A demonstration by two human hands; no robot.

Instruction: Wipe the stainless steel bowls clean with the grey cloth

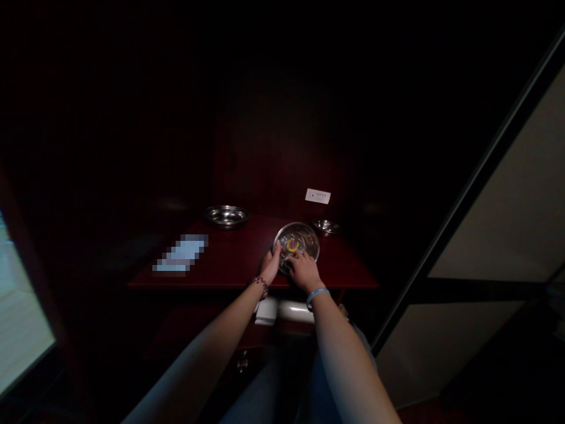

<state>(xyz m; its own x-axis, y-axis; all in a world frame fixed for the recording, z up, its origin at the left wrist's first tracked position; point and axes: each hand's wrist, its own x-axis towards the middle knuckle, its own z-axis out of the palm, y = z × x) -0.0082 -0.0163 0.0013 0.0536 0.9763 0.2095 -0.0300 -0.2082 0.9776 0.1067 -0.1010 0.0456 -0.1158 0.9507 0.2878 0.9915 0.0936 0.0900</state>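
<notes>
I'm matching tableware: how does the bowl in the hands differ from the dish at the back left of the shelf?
The bowl is tilted, gripped by the left hand with the right hand at it; the dish sits flat on the shelf. The bowl bears a round yellow sticker; none shows on the dish. Both are round, shiny metal.

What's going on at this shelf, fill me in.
A person's left hand grips the left edge of a round metal dish, which is tilted to face the camera. The right hand is over the dish's lower part, just below a yellow label. Further back on the dark red shelf stand a shallow metal dish at left and a smaller metal bowl at right.
</notes>
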